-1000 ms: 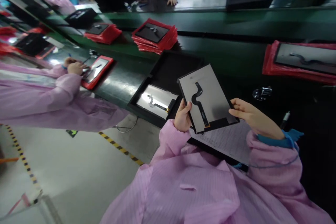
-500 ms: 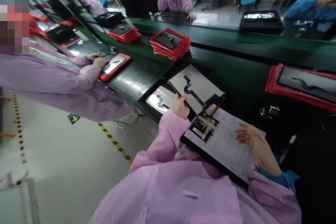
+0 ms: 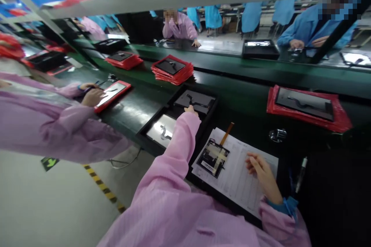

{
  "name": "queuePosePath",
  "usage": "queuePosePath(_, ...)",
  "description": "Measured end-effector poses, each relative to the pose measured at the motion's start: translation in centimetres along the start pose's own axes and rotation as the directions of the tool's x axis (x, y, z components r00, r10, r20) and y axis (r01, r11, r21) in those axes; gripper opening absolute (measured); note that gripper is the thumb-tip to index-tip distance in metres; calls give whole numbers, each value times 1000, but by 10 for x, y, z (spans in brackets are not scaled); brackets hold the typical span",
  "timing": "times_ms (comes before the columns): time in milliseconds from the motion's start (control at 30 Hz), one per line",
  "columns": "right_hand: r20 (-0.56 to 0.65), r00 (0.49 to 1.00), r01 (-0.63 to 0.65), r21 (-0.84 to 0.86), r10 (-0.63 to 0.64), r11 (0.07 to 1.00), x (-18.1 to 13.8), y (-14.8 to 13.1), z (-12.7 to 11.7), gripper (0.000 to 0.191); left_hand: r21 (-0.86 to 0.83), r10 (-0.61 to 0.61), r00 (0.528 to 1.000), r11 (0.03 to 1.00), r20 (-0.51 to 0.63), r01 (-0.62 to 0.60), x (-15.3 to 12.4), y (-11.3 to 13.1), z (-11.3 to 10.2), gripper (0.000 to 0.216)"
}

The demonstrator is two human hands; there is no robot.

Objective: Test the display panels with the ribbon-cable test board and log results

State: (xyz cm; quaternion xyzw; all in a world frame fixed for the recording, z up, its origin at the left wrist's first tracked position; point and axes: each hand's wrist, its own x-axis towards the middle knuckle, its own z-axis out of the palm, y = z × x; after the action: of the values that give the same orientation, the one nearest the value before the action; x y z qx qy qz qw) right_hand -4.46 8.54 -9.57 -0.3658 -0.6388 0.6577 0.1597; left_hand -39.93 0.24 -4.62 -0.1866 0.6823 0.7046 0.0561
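Right, left hand [image 3: 191,111] is on the near edge of the display panel [image 3: 197,101], which lies flat, grey back up, in the far part of the black tray [image 3: 171,112]. Can't tell if that grip is pinching the edge or just resting on it, sleeve and angle hide the fingers. Right hand [image 3: 259,170] has a loose grip, fingers half curled, nothing held, above the paper sheets [image 3: 240,179]

Second panel [image 3: 159,129] sits in the near part of the tray. Face-down lie probably keeps the black flex tails on top and unloaded; tray walls likely stop sliding. Small circuit panel [image 3: 213,158] is on the sheets, orange flex [image 3: 227,134] sticking out past the paper edge, maybe so it isn't creased. Blue wristband [image 3: 282,205] on the right wrist, looks antistatic

Bench [image 3: 136,114] is dark green, glossy, strong glare. Red-sleeved stacks [image 3: 172,71] along the back, pen [image 3: 301,175] at the right. Co-worker in a pink smock [image 3: 58,131] works just left. Pale floor [image 3: 72,200], yellow-black tape [image 3: 100,185], more people across the line
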Motion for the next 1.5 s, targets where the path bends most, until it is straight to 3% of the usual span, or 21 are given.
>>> queuePosePath(133, 0, 1000, 3, 9, -3, 1000, -3, -3, 2, 56, 141, 20, 999, 990, -40, -15, -1, 5, 3, 43)
queuePosePath(233, 20, 1000, -1, 0, 1, 1000, -5, -1, 1, 51, 189, 98, 995, 977, 9, -98, -13, 9, -2, 50)
queuePosePath(333, 35, 999, 14, -46, -12, 999, -4, 4, 0, 58, 169, 172, 964, 964, 201, -207, -48, 3, -24, 52)
queuePosePath(400, 45, 999, 33, -85, -30, 996, -3, 6, 0, 60, 143, 220, 886, 943, 409, -300, -85, -11, -50, 42)
queuePosePath(433, 48, 998, 37, -94, -33, 995, -3, 6, 0, 60, 137, 222, 808, 928, 546, -347, -105, -22, -64, 34)
queuePosePath(467, 47, 998, 37, -98, -33, 994, -3, 5, 1, 58, 133, 218, 597, 863, 772, -487, -126, -34, -79, 33)
queuePosePath(500, 48, 998, 44, -110, -39, 993, -4, 3, 2, 54, 101, 154, 359, 793, 920, -601, -146, -48, -92, 34)
queuePosePath(533, 49, 997, 72, -147, -65, 986, -7, 0, 2, 48, 45, 66, 137, 729, 988, -683, -164, -62, -104, 37)
queuePosePath(567, 40, 994, 111, -202, -105, 973, -12, -3, 1, 42, -12, 8, -9, 664, 1000, -748, -180, -76, -114, 37)
queuePosePath(600, 26, 989, 147, -260, -145, 954, -18, -6, 0, 36, -48, -23, -78, 607, 997, -793, -193, -89, -121, 36)
queuePosePath(633, -7, 980, 186, -329, -200, 926, -27, -9, -3, 32, -72, -37, -112, 560, 993, -826, -203, -101, -127, 34)
queuePosePath(700, -108, 930, 256, -492, -350, 832, -54, -15, -10, 29, -103, -44, -142, 487, 989, -867, -217, -120, -133, 32)
queuePosePath(800, -229, 774, 243, -754, -590, 611, -108, -24, -28, 30, -161, -48, -199, 414, 979, -896, -223, -135, -136, 31)
queuePosePath(867, -299, 691, 96, -864, -658, 494, -144, -28, -41, 37, -195, -39, -225, 377, 973, -905, -222, -138, -138, 31)
queuePosePath(933, -408, 661, -129, -888, -629, 441, -172, -27, -54, 50, -219, -38, -248, 352, 968, -910, -220, -139, -138, 31)
queuePosePath(1033, -521, 679, -383, -853, -518, 356, -195, -16, -71, 65, -242, -43, -270, 327, 962, -914, -219, -140, -138, 31)
queuePosePath(1133, -531, 708, -437, -847, -466, 302, -198, -2, -80, 58, -251, -51, -279, 305, 959, -919, -220, -140, -139, 31)
queuePosePath(1233, -510, 704, -411, -860, -494, 303, -194, 3, -79, 52, -252, -60, -281, 289, 958, -923, -220, -140, -142, 32)
queuePosePath(1367, -502, 700, -379, -864, -509, 331, -196, -2, -79, 59, -248, -54, -271, 264, 961, -932, -220, -143, -148, 31)
queuePosePath(1433, -475, 745, -276, -858, -468, 432, -203, -11, -92, 65, -247, -41, -266, 256, 963, -935, -220, -146, -150, 31)
queuePosePath(1500, -441, 781, -163, -828, -442, 537, -212, -24, -119, 71, -246, -20, -260, 256, 965, -935, -220, -149, -151, 31)
